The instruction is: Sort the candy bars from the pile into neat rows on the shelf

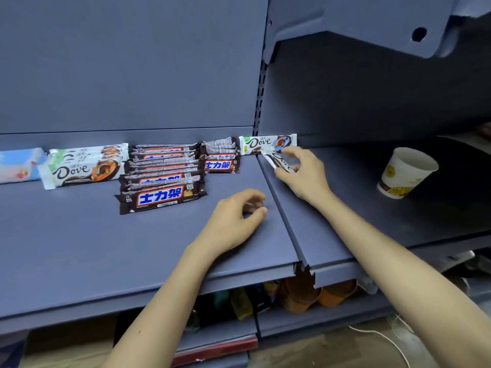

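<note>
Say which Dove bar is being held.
The tilted Dove bar, pinched by the right hand; the back Dove bar and the left Dove stack rest on the shelf, ungripped.

A single wide-angle head camera looks forward and down onto the blue shelf from just outside its front edge, close in, facing the back panel, with a lower shelf glimpsed beneath

Shelf slate blue. Snickers bars dk brown w/ blue letters on white, red edge. Dove bars white, brown script. Cup white w/ yellow print, brown band. Pack lt blue.
</note>
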A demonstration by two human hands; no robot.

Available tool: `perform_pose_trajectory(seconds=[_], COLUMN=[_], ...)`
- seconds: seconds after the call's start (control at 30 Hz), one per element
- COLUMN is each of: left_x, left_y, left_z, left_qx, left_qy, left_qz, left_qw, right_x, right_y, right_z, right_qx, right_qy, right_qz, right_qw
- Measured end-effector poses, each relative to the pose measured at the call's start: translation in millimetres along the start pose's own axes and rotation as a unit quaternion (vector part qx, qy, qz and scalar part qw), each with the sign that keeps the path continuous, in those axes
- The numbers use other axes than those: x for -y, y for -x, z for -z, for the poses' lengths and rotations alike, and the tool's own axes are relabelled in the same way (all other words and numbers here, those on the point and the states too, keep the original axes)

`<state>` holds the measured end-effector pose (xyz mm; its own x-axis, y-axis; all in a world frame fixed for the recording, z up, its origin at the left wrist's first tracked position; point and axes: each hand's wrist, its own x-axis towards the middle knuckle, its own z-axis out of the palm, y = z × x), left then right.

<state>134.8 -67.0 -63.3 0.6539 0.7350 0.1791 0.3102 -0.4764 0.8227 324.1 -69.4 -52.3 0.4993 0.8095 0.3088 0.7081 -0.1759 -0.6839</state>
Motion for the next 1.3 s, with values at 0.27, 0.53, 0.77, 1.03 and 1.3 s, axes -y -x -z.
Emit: perform_pose_trajectory(seconds=[0.27,0.53,0.77,1.03,1.3], left_x=[-6.4,5.2,7.8,15.1,11.1], left_y=[4.2,16.4,20.4,23.1,20.6], left_z=[17.3,21.1,20.4,18.9,16.4], left_qx=[-0.127,-0.212,-0.216,-0.218,-0.181], left_qy=[0.401,0.435,0.433,0.413,0.386], left_qz=[0.133,0.123,0.106,0.102,0.138], left_qw=[0.897,0.866,0.869,0.878,0.894], right_x=[48.5,59.4,63.7,67.8,45.5], right_y=[45.8,50.3,40.3,48.4,15.3], right_z=[-14.4,-7.0,-1.8,-13.7,-17.1], right_qx=[0.034,0.060,0.065,0.161,0.064], right_qy=[-0.068,-0.179,-0.134,-0.101,0.002], right_qz=[0.305,0.226,0.143,0.160,0.215], right_qw=[0.949,0.956,0.978,0.969,0.975])
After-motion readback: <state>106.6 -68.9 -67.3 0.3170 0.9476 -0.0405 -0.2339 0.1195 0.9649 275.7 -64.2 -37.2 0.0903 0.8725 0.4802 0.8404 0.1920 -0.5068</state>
